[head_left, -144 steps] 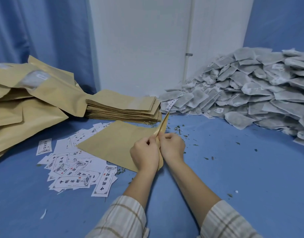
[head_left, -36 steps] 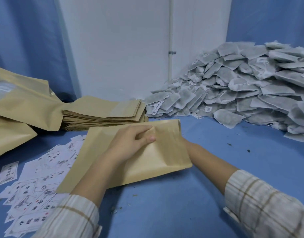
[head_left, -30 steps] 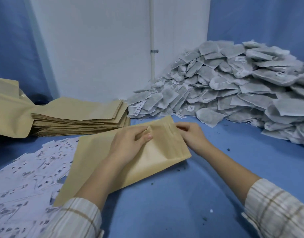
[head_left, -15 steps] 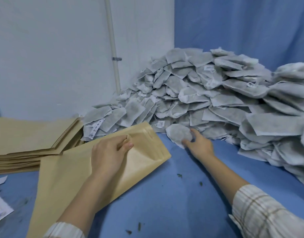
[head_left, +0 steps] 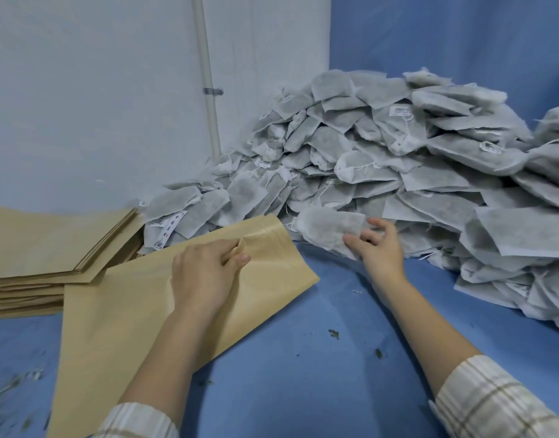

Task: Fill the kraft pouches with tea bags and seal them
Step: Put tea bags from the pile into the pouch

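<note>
The left hand (head_left: 205, 273) pinches the kraft pouch (head_left: 120, 317) lying mouth-up-right on the blue tablecloth (head_left: 303, 374), while the right hand (head_left: 377, 251) grasps a tea bag (head_left: 325, 227).

Flat kraft pouch (head_left: 120, 314) lies beside heaped grey tea bags (head_left: 398, 172).

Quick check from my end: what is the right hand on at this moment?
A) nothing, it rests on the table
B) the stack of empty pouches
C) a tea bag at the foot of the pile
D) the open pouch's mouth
C: the right hand grips a tea bag at the foot of the pile, while the left hand holds the kraft pouch.
</note>
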